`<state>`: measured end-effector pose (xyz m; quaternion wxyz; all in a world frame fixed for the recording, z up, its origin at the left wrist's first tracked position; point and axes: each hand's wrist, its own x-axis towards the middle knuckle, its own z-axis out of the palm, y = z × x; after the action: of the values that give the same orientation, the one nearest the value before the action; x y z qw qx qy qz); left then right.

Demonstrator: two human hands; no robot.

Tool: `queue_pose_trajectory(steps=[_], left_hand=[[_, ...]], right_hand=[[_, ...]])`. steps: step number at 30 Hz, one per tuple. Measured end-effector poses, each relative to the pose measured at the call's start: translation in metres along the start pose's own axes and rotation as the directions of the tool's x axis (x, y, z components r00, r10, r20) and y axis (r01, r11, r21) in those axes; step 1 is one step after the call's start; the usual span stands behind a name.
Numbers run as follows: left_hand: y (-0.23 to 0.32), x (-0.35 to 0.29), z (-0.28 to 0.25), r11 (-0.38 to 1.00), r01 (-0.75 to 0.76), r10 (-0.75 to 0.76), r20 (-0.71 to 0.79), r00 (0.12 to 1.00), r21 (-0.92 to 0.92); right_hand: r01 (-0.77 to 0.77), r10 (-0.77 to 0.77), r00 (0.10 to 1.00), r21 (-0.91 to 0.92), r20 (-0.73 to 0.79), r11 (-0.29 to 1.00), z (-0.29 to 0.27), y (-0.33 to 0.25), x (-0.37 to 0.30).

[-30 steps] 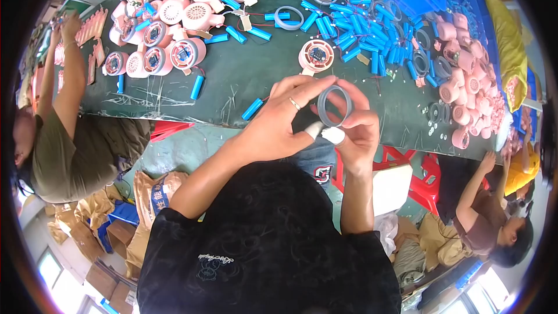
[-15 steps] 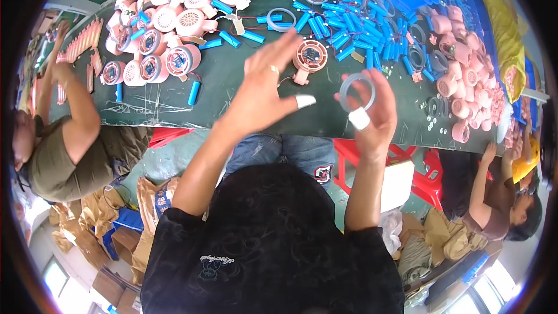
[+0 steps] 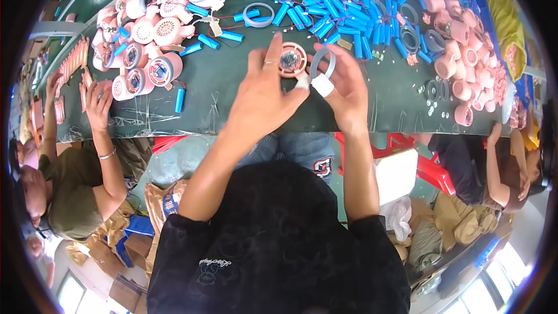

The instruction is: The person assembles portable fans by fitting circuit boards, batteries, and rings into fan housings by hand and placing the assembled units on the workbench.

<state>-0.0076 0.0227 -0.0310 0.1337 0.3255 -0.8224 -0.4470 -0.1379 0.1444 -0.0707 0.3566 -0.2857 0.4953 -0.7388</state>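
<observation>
A round pink fan housing (image 3: 283, 70) with a circuit board showing in its face is between my hands above the table's near part. My left hand (image 3: 256, 90) closes on it, the index finger along its left side and the white-wrapped thumb by its handle end. In my right hand (image 3: 350, 90) a grey ring (image 3: 332, 61) is held tilted, pinched at its lower side by the white-wrapped thumb. The ring is just right of the housing, apart from it or barely touching; I cannot tell which.
Pink fan housings (image 3: 143, 31) are heaped at the left, more (image 3: 462, 90) at the right. Blue battery cells (image 3: 334, 11) with wires and several grey rings cover the back. A co-worker's hand (image 3: 97, 104) reaches in at the left. Red stools (image 3: 433, 174) stand under the table edge.
My left hand has come onto the fan housing from above its left side. My right hand has brought the ring leftward, close to it. The co-worker at the left has reached toward the heap.
</observation>
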Motion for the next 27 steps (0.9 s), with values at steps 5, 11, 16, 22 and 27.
queue_pose_trajectory(steps=[5, 11, 16, 22, 27], left_hand=[[-0.01, -0.002, -0.023, 0.925, -0.3, 0.302, 0.027, 0.953, 0.233], [-0.027, 0.011, -0.002, 0.916, -0.367, 0.356, 0.091, 0.93, 0.162], [-0.023, 0.007, 0.011, 0.93, -0.337, 0.346, -0.042, 0.937, 0.145], [-0.037, 0.005, 0.007, 0.971, -0.135, 0.137, -0.004, 0.991, -0.199], [-0.035, 0.005, 0.007, 0.98, -0.182, 0.181, -0.025, 0.983, -0.085]], right_hand=[[-0.042, 0.039, 0.997, 0.051, 0.063, 0.998, 0.0, -0.007, 0.01], [0.047, -0.047, 0.999, -0.019, -0.016, 0.999, -0.001, -0.017, 0.003], [0.078, -0.062, 0.996, -0.263, 0.066, 0.962, -0.008, -0.031, -0.004], [0.053, -0.009, 0.997, -0.578, 0.078, 0.814, 0.013, -0.03, -0.001], [0.156, -0.086, 0.987, -0.704, 0.135, 0.693, 0.012, -0.032, 0.003]])
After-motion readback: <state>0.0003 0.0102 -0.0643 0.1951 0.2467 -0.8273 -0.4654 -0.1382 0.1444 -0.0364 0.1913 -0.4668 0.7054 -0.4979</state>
